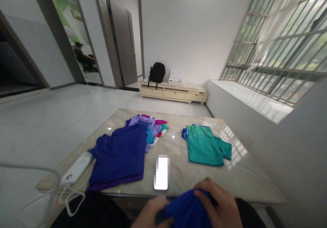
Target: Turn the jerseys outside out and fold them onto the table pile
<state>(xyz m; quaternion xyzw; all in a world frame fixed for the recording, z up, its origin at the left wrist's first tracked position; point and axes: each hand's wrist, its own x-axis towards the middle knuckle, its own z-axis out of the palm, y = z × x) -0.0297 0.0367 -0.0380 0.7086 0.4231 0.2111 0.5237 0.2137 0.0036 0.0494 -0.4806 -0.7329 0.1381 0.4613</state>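
A bunched blue garment (187, 211) sits at the bottom edge, just below the near rim of the marble table (178, 173). My left hand (150, 214) grips its left side with curled fingers. My right hand (217, 204) is closed over its top and right side. On the table lie a dark blue shirt (120, 156) spread flat at the left, a heap of purple, teal and pink clothes (150, 125) behind it, and a folded green garment (204, 146) at the right.
A phone (161, 172) lies on the table in front of my hands. A white power bank (76, 169) with a trailing cable rests at the table's left edge. A low cabinet (173, 91) with a black backpack (156, 73) stands by the far wall. A person sits beyond the doorway.
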